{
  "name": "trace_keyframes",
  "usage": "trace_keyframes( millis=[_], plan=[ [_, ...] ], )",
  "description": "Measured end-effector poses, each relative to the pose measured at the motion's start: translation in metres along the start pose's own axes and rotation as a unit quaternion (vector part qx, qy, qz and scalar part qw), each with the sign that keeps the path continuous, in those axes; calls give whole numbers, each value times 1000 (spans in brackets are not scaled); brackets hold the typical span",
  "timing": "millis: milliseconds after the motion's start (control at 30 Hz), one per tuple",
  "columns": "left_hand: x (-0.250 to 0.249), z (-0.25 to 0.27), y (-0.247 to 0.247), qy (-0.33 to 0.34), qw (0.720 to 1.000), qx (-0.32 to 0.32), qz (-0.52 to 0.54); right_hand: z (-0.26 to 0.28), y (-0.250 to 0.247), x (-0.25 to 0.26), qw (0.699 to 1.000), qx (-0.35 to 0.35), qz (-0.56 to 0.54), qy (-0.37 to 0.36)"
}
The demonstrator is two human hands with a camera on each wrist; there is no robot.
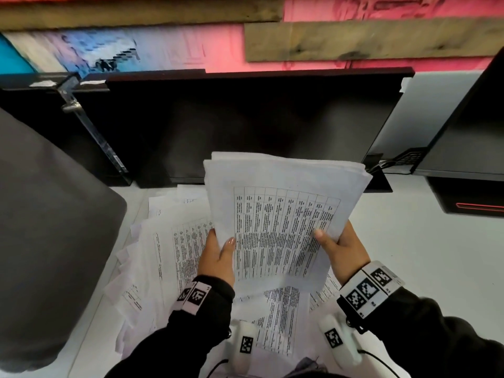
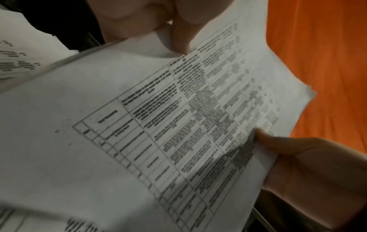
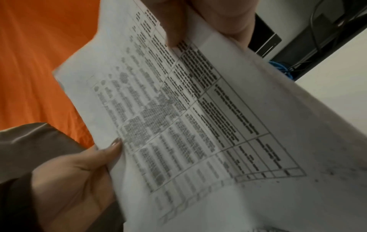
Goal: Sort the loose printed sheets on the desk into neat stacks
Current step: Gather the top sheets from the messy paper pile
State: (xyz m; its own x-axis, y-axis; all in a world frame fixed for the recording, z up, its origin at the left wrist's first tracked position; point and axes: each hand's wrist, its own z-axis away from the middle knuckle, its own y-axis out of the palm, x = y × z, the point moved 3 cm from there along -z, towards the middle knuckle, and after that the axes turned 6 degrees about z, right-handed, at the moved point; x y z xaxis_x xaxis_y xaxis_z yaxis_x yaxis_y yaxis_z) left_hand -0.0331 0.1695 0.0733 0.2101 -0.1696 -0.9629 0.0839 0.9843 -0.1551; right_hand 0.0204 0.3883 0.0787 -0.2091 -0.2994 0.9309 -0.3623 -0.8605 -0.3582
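I hold a thick bundle of printed sheets (image 1: 286, 214) with a table on top, lifted above the white desk (image 1: 425, 255). My left hand (image 1: 221, 252) grips its lower left edge, thumb on top. My right hand (image 1: 335, 246) grips its lower right edge the same way. Loose printed sheets (image 1: 169, 255) lie fanned and overlapping on the desk under and to the left of the bundle. The left wrist view has the bundle (image 2: 158, 125) pinched under my left thumb (image 2: 178, 34), with the right hand (image 2: 298, 157) opposite. In the right wrist view the bundle (image 3: 198, 117) is between my right hand (image 3: 218, 18) and left hand (image 3: 79, 172).
A dark monitor (image 1: 245, 126) stands right behind the papers. At the far right is a second dark screen (image 1: 469, 126) with a black box (image 1: 469, 197) below it. A large grey rounded object (image 1: 49, 241) fills the left side. Bare desk lies to the right of the papers.
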Motion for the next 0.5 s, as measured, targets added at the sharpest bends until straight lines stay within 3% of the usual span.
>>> trace_keyframes(
  millis=[100,267,500],
  plan=[
    [0,-9,-4,9,1000,-5,8,-4,-6,-14,999,20,-5,28],
    [8,-16,3,6,1000,18,4,2,-3,-37,991,34,114,65],
    [50,-15,6,-57,991,112,-55,-1,-24,-61,979,7,128,160]
  ],
)
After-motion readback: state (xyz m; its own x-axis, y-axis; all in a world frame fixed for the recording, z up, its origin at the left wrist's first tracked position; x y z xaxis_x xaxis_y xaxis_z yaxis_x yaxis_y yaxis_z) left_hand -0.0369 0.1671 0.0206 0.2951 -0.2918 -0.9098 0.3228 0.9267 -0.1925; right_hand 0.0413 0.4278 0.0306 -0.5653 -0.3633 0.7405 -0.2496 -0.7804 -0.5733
